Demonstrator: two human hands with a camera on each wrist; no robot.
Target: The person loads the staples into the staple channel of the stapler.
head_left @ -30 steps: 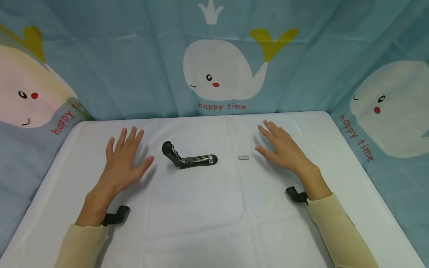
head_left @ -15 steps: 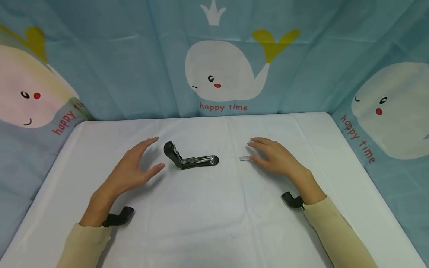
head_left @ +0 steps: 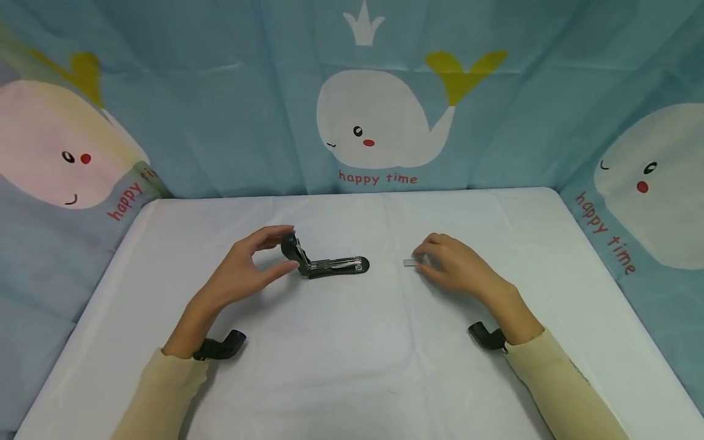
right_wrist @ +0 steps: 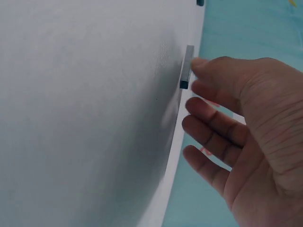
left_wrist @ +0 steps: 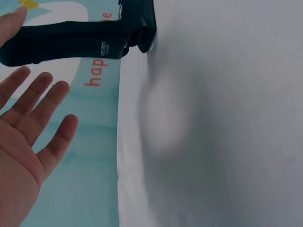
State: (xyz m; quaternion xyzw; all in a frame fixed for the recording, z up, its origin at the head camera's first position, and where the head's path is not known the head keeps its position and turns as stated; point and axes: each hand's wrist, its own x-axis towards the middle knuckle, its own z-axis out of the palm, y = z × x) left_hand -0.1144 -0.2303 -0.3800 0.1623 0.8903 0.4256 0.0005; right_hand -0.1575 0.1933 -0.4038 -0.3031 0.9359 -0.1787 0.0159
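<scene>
A black stapler lies opened out on the white table, its top arm tilted up on the left and its metal staple channel pointing right. My left hand surrounds the raised arm, thumb in front and fingers behind. In the left wrist view the stapler passes between the thumb and the extended fingers. To the right lies a small grey strip of staples. Thumb and bent fingers of my right hand are right at its end. In the right wrist view the thumb tip overlaps the staple strip.
White cloth covers the table. A blue curtain with printed whales hangs along the far edge and both sides. Black wrist-camera mounts sit under both wrists, above beige sleeves.
My left hand has moved right from beside the stapler to around its raised arm. My right hand has come down and toward the staple strip, its fingers bending in. The head view has shifted slightly.
</scene>
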